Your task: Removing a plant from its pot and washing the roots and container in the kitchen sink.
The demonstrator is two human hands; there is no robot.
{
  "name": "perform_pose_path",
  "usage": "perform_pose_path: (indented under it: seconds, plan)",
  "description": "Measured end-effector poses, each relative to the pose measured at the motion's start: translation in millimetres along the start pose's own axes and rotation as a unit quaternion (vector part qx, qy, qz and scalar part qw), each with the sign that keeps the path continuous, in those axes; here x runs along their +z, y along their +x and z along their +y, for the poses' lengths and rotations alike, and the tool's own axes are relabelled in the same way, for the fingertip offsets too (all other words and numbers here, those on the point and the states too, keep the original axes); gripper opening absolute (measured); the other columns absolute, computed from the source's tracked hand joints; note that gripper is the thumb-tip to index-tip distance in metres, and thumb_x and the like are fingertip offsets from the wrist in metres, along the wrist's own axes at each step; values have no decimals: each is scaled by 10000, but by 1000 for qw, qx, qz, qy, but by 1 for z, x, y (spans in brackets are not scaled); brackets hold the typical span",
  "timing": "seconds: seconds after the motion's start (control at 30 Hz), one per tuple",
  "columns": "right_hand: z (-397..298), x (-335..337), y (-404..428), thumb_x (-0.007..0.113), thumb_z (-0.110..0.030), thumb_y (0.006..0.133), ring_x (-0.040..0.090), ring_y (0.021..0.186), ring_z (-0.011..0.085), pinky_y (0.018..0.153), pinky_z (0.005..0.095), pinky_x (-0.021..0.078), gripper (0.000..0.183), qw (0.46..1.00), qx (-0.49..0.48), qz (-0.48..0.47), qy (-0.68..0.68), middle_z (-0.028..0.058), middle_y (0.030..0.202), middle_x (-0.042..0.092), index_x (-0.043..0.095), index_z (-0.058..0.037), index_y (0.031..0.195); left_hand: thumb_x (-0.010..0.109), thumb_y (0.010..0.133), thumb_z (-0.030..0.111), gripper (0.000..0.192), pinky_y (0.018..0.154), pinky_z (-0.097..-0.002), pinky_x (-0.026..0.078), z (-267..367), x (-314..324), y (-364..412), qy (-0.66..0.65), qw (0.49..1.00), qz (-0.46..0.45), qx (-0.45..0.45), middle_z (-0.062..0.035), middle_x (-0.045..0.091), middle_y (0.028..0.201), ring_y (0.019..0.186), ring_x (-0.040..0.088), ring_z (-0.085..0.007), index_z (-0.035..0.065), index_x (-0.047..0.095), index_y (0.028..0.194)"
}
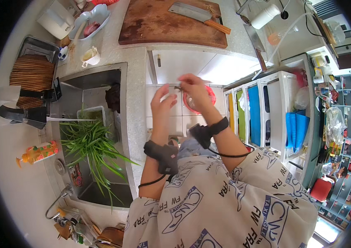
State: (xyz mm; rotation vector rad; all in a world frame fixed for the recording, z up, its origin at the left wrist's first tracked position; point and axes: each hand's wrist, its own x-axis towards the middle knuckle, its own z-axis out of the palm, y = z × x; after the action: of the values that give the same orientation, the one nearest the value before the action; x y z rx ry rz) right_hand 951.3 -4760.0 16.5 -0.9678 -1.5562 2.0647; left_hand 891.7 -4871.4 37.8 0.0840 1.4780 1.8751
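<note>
My left hand (163,104) is raised over the floor in front of the counter, fingers apart and holding nothing. Close to its right, my right hand (196,91) has its fingers bent inward and is blurred. A small dark scrap (178,88) shows by the right fingertips; whether they pinch it I cannot tell. Beneath the right hand stands a red-rimmed bin (213,96) on the tiles, partly covered by that hand. Ahead, on the counter, a wooden cutting board (150,23) bears a cleaver (191,11) with a wooden handle.
To the left, long green leafy stalks (93,142) lie in the steel sink (129,124) over a plastic basket (101,110). Beyond are a white cup (92,57) and a bowl (105,15) with meat. A second knife (257,46) and a white drawer rack (282,124) are at right.
</note>
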Motion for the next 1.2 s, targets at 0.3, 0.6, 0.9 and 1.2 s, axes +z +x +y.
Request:
perform_pose_path:
  seconds: [0.3, 0.6, 0.9, 1.2]
  plan:
    - [128, -186, 53, 494, -1, 617, 547, 504, 153, 466, 261, 434, 187, 896, 1, 236, -376, 103, 591, 568, 595, 12, 774, 454, 749, 97, 204, 686, -234, 400, -47, 25, -3, 76, 992, -29, -94, -27, 521, 848, 792, 510, -126, 26, 520, 929]
    - [128, -217, 64, 549, -169, 591, 572, 576, 257, 539, 348, 456, 137, 829, 33, 173, -531, 114, 669, 594, 599, -44, 616, 460, 750, 108, 201, 679, -235, 400, -61, 32, -8, 113, 989, -14, -94, -27, 529, 847, 781, 505, -116, 35, 528, 924]
    - [131, -225, 78, 493, -173, 707, 586, 671, 185, 548, 320, 439, 162, 544, -23, -23, -839, 52, 702, 607, 626, -84, 678, 460, 748, 106, 202, 682, -231, 397, -52, 34, -3, 109, 989, 5, -101, -26, 533, 849, 781, 505, -113, 33, 528, 923]
    - [33, -135, 61, 557, -395, 725, 539, 723, 145, 612, 287, 412, 367, 966, 169, 89, -175, 53, 745, 561, 540, -34, 787, 482, 745, 145, 210, 702, -238, 388, -5, -18, -41, 121, 990, 27, -62, -26, 530, 886, 819, 505, -122, 37, 528, 919]
